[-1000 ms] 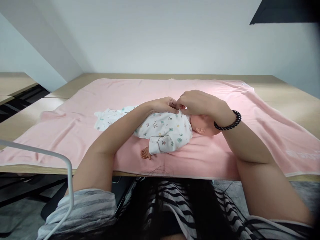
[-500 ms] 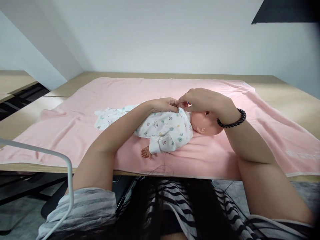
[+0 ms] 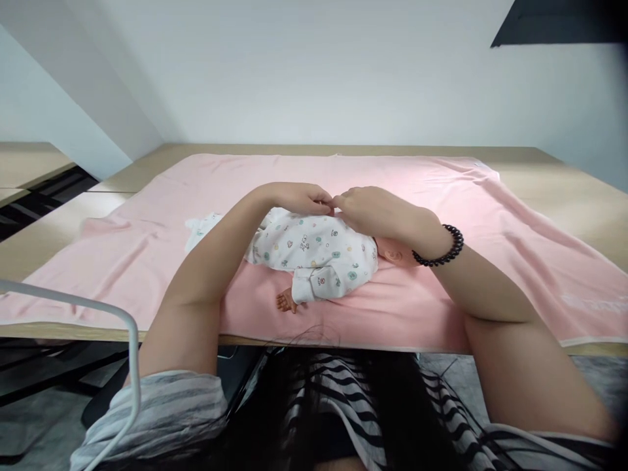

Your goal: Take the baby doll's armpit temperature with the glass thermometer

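A baby doll [image 3: 391, 252] lies on its back, its head towards the right and mostly hidden by my right arm. It wears a white printed baby outfit [image 3: 309, 243]; one small doll hand [image 3: 285, 301] pokes out of the near sleeve. Over the doll's chest, my left hand [image 3: 305, 198] has its fingers curled and pinching at the far front edge of the outfit. My right hand [image 3: 373, 210], with fingertips almost meeting the left ones, also pinches at that edge. The exact bit of cloth between the fingers is hidden.
A pink blanket [image 3: 422, 171] with a few wrinkles covers most of the wooden table [image 3: 554, 171]. A white wall stands behind it. At the left front a bent white tube [image 3: 133, 340] rises near my arm. A black bead bracelet [image 3: 454, 243] circles my right wrist.
Both hands have shifted left along the outfit, from near the neck to the chest. My right hand and wrist now cover more of the doll's face.
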A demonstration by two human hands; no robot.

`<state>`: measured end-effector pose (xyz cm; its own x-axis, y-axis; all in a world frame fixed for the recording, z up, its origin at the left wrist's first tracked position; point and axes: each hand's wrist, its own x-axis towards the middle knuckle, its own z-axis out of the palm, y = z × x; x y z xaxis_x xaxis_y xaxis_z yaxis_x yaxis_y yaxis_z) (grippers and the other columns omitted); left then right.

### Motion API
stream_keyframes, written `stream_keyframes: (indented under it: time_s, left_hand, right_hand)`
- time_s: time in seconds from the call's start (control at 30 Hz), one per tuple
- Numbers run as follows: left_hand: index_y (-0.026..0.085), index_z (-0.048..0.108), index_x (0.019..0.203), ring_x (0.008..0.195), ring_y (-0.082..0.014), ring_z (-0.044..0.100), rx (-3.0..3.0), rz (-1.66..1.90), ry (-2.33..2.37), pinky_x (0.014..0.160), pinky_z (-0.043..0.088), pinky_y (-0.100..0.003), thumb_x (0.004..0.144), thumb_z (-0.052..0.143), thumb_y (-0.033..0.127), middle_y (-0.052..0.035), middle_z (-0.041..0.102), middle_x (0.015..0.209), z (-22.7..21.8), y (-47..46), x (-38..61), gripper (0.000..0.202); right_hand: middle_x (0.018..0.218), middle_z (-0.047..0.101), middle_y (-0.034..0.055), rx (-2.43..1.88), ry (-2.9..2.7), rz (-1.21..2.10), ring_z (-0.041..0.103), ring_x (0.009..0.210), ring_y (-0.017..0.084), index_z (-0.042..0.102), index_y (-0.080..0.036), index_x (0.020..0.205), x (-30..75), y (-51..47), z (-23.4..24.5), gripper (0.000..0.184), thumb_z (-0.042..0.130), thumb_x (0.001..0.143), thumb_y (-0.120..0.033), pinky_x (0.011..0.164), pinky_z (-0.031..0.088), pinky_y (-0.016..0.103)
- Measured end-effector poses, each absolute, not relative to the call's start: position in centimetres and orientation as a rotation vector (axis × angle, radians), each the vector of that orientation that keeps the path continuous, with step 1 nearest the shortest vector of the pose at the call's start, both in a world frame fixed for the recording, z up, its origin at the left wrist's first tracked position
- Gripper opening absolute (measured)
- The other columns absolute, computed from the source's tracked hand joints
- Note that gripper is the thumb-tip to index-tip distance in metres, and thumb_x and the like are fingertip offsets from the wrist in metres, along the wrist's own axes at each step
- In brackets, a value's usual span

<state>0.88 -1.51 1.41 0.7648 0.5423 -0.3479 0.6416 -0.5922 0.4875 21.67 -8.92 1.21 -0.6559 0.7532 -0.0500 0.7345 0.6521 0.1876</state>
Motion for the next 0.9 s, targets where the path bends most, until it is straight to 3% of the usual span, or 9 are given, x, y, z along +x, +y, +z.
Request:
stream_keyframes:
  time_s: [0.13, 0.3, 0.43, 0.63, 0.77, 0.9]
  left_hand:
    - [0.017, 0.075, 0.118, 0.085, -0.0186, 0.057, 2.394, -0.253, 0.951, 0.077, 0.041, -0.03, 0.093, 0.056, 0.045, -0.0063, 0.072, 0.103, 2.2, -1.8, 0.4, 0.042]
    - [0.018, 0.075, 0.119, 0.093, -0.0192, 0.063, 2.398, -0.219, 0.915, 0.079, 0.041, -0.028, 0.09, 0.062, 0.046, -0.0078, 0.075, 0.119, 2.2, -1.4, -0.1, 0.042]
    - [0.021, 0.075, 0.119, 0.093, -0.0188, 0.065, 2.413, -0.189, 0.934, 0.077, 0.041, -0.027, 0.085, 0.067, 0.042, -0.0066, 0.076, 0.117, 2.0, -1.2, -0.1, 0.041]
    - [0.021, 0.076, 0.113, 0.09, -0.018, 0.064, 2.467, -0.108, 0.813, 0.08, 0.042, -0.028, 0.083, 0.069, 0.038, -0.0051, 0.076, 0.109, 1.8, -1.4, 0.3, 0.035]
    - [0.021, 0.077, 0.112, 0.087, -0.0173, 0.063, 2.471, -0.108, 0.835, 0.078, 0.041, -0.028, 0.082, 0.067, 0.038, -0.0038, 0.076, 0.105, 1.4, -1.2, 0.4, 0.036]
    - [0.02, 0.078, 0.109, 0.082, -0.0172, 0.061, 2.491, -0.144, 0.867, 0.074, 0.04, -0.029, 0.081, 0.066, 0.039, -0.0042, 0.075, 0.099, 1.2, -1.2, 0.6, 0.037]
  right_hand:
    - [0.099, 0.072, 0.0153, 1.312, 2.669, 0.266, 0.057, 0.072, 0.021, 0.062, -0.009, 0.12, 20.4, -8.7, -0.1, 0.033, 0.035, 0.102, -0.004, 0.062, 0.027, 0.035]
    - [0.098, 0.07, 0.0147, 1.406, 2.693, 0.24, 0.057, 0.072, 0.021, 0.061, -0.01, 0.121, 20.2, -8.8, -0.7, 0.024, 0.042, 0.109, -0.02, 0.06, 0.027, 0.034]
    - [0.104, 0.071, 0.0158, 1.442, 2.743, 0.106, 0.06, 0.082, 0.022, 0.063, -0.011, 0.123, 20.3, -9.2, -0.3, 0.024, 0.047, 0.108, -0.02, 0.065, 0.03, 0.033]
    - [0.095, 0.07, 0.0115, 1.435, 2.805, 0.048, 0.056, 0.078, 0.019, 0.068, -0.013, 0.109, 20.3, -9.5, 0.2, 0.021, 0.048, 0.106, -0.016, 0.066, 0.03, 0.031]
    - [0.085, 0.066, 0.0087, 1.492, 2.777, 0.077, 0.044, 0.065, 0.016, 0.067, -0.014, 0.097, 20.2, -9.6, 0.1, 0.026, 0.047, 0.108, -0.026, 0.06, 0.028, 0.031]
    - [0.085, 0.066, 0.0086, 1.529, 2.741, 0.075, 0.041, 0.063, 0.016, 0.067, -0.014, 0.101, 20.0, -9.4, -0.2, 0.021, 0.048, 0.105, -0.021, 0.06, 0.029, 0.031]
